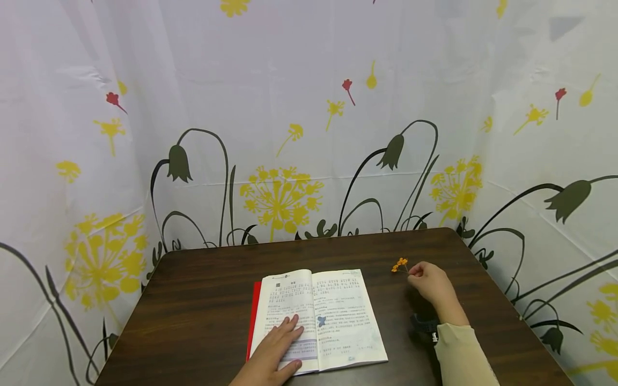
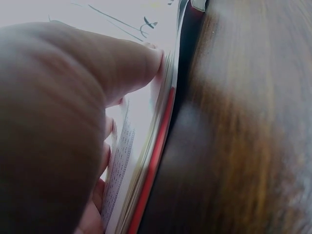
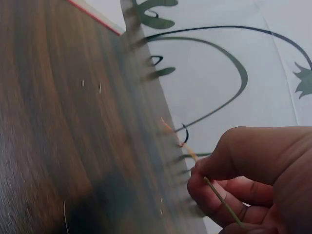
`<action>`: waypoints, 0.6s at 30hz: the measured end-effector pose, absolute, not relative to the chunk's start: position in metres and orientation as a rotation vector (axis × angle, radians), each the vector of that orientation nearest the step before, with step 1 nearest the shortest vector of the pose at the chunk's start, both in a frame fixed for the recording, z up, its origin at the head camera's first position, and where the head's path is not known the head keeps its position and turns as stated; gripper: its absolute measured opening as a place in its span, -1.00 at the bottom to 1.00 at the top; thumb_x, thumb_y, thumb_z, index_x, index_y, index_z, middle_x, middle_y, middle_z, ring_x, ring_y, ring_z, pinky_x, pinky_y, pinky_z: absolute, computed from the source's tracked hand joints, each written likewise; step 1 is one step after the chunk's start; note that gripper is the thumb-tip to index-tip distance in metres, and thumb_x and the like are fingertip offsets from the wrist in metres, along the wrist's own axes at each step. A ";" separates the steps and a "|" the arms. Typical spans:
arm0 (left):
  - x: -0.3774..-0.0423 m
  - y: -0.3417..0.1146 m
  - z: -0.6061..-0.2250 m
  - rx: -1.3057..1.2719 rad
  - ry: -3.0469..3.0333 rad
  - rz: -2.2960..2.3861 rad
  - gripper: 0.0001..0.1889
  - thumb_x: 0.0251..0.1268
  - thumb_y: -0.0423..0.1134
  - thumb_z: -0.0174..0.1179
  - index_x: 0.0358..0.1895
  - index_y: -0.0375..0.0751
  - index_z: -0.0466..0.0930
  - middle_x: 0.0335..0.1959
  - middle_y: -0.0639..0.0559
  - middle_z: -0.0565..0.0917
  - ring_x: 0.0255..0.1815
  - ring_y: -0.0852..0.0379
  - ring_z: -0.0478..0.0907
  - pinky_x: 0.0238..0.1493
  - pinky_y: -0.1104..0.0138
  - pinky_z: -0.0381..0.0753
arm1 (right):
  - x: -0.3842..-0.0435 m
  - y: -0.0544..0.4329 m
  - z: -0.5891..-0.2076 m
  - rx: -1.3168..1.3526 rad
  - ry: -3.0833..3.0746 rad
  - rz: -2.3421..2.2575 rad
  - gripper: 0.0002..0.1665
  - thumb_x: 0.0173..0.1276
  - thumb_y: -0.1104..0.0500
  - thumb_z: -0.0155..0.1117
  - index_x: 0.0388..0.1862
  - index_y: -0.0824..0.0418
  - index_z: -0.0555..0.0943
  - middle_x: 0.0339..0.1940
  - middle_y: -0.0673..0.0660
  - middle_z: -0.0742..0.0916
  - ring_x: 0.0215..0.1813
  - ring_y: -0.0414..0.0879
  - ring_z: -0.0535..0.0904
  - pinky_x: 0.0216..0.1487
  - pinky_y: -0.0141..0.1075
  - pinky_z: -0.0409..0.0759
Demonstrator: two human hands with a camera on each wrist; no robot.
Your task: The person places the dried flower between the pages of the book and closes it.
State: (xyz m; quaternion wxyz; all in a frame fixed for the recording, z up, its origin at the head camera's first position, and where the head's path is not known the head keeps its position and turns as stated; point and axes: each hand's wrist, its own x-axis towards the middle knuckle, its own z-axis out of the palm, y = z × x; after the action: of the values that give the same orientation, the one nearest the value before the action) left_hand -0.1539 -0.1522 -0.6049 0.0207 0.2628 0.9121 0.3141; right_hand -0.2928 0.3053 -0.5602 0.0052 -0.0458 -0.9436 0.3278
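Note:
An open book (image 1: 338, 316) with printed pages and a red cover edge lies on the dark wooden table. My left hand (image 1: 277, 346) rests on its left page, fingers spread and thumb near the lower edge by the middle. In the left wrist view the thumb (image 2: 131, 66) lies along the page edge. To the right of the book, my right hand (image 1: 429, 281) pinches a small sprig of orange flowers (image 1: 399, 265) by its thin stem between thumb and fingertips. The green stem (image 3: 222, 200) runs back under the palm in the right wrist view.
The brown table (image 1: 207, 289) ends at the back against a white curtain (image 1: 299, 80) printed with yellow, red and dark green flowers. A dark strap (image 1: 425, 324) shows at the right wrist. Tiny thin slivers (image 3: 100, 88) show on the tabletop in the right wrist view.

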 end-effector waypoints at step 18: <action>-0.154 -0.152 -0.607 0.947 2.863 1.067 -0.30 0.47 -0.03 0.40 0.61 -0.08 0.45 0.72 -0.16 0.37 0.70 -0.34 0.30 0.60 0.77 -0.45 | -0.283 0.253 -0.535 0.064 -2.792 1.277 -0.92 0.53 0.16 0.38 -0.08 0.12 0.68 -0.27 0.06 0.70 -0.29 -0.08 0.55 -0.29 -0.25 0.50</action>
State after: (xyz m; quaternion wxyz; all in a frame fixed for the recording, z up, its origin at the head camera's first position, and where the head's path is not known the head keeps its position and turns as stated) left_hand -0.1538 -0.1525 -0.6072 -0.0288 0.2959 0.8947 0.3334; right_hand -0.2827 0.2529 -0.5349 0.0356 0.0208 -0.9086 0.4157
